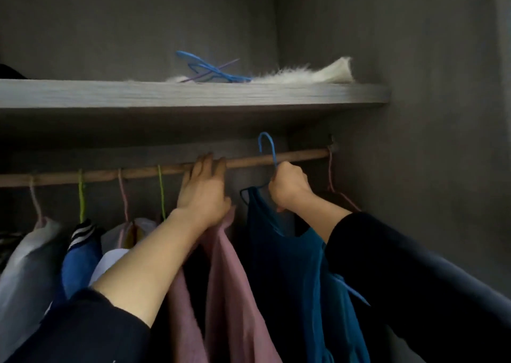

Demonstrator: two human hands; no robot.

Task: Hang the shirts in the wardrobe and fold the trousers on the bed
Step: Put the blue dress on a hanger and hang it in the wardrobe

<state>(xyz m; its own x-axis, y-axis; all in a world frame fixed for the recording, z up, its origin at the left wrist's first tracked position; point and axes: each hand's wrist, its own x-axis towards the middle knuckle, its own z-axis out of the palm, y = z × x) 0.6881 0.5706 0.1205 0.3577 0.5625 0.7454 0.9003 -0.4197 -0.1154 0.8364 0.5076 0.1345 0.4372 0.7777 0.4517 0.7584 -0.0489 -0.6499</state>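
My right hand (290,190) is clamped on the neck of the blue hanger (273,152). Its hook stands up across the rail (301,155), and I cannot tell whether it sits on it. The teal shirt (290,266) hangs from that hanger, just below my fist. My left hand (203,190) is flat, fingers straight and touching the rail, above the pink shirt (229,293). Spare hangers (210,71) lie on the shelf (166,94).

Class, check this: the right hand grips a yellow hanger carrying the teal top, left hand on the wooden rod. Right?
Wrong colour: the head view shows the right hand gripping a blue hanger, not yellow. It carries the teal top, and the left hand is on the wooden rod.
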